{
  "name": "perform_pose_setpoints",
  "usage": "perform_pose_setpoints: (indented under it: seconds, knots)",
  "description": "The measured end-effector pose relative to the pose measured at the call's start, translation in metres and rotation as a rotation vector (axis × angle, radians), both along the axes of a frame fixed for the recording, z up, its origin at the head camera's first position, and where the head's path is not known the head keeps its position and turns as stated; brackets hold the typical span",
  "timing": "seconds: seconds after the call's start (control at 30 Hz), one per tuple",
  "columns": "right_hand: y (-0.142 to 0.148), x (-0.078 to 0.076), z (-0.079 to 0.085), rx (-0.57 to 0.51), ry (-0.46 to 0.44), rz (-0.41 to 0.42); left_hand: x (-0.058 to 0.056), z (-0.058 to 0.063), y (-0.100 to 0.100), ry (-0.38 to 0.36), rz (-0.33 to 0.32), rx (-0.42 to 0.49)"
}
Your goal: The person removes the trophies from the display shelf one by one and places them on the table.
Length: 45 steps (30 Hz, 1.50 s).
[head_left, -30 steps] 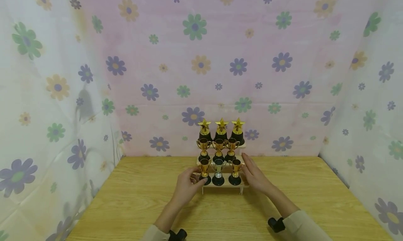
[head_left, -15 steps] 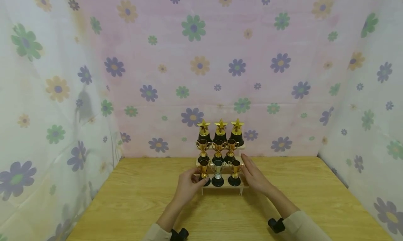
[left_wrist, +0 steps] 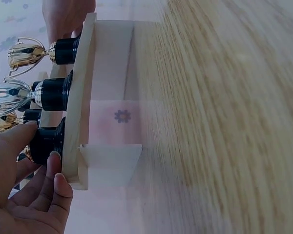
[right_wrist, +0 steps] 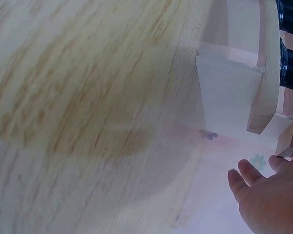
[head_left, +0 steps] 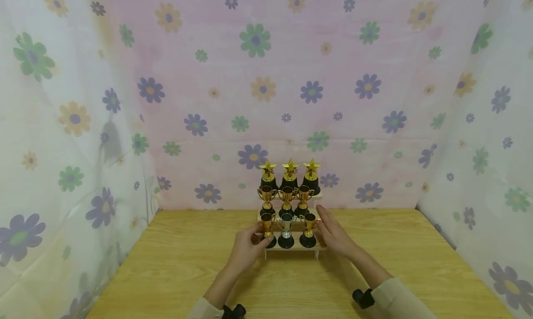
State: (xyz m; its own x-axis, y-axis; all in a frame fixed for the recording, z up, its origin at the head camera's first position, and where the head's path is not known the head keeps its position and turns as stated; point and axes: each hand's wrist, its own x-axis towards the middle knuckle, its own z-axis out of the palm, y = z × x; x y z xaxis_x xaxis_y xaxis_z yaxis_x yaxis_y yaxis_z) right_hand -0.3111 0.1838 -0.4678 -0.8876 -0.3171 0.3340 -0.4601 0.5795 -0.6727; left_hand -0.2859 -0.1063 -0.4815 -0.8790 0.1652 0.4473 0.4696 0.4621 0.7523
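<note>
My left hand (head_left: pixel 244 246) pinches the black base of a small gold trophy cup (left_wrist: pixel 45 145) at the left end of the front step. The thumb lies over the base and the fingers curl below it in the left wrist view. A silver trophy cup (head_left: pixel 286 223) and another gold trophy cup (head_left: pixel 309 223) stand beside it on the stepped wooden display stand (left_wrist: pixel 82 92). My right hand (head_left: pixel 338 236) lies along the stand's right side with extended fingers, its fingertips right at a step's end in the right wrist view.
Three gold cups (head_left: pixel 287 195) stand on the middle step, the right two closer together. Three gold star trophies (head_left: pixel 290 171) fill the top step. The stand rests on a wood-grain table (head_left: pixel 187 249), with flower-print cloth (head_left: pixel 225 161) behind and at both sides.
The head view has shifted slightly, moving everything a little left and down in it. Both hands, the stand and the trophies keep their positions relative to one another.
</note>
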Motion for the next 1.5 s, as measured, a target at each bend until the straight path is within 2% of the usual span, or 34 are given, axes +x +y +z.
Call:
perform_pose_setpoints:
  seconds: [0.2,0.63,1.07,1.27,1.5]
  knots:
    - [-0.001,-0.002,-0.004,0.024,0.010,-0.009,0.002,0.001,-0.002,-0.008,-0.018,0.004]
    - [-0.003,-0.005,-0.001,0.038,0.013,-0.010,0.000,0.007,-0.009,0.034,-0.028,0.021]
    - [-0.003,-0.004,0.002,0.044,0.029,-0.023,0.007,0.014,-0.018,-0.001,0.026,0.040]
    - [0.000,-0.002,-0.002,0.061,0.022,-0.012,0.012,0.011,-0.025,-0.028,0.042,0.070]
    - [0.005,-0.004,0.001,0.092,0.010,0.015,0.015,0.009,-0.034,-0.024,0.055,0.070]
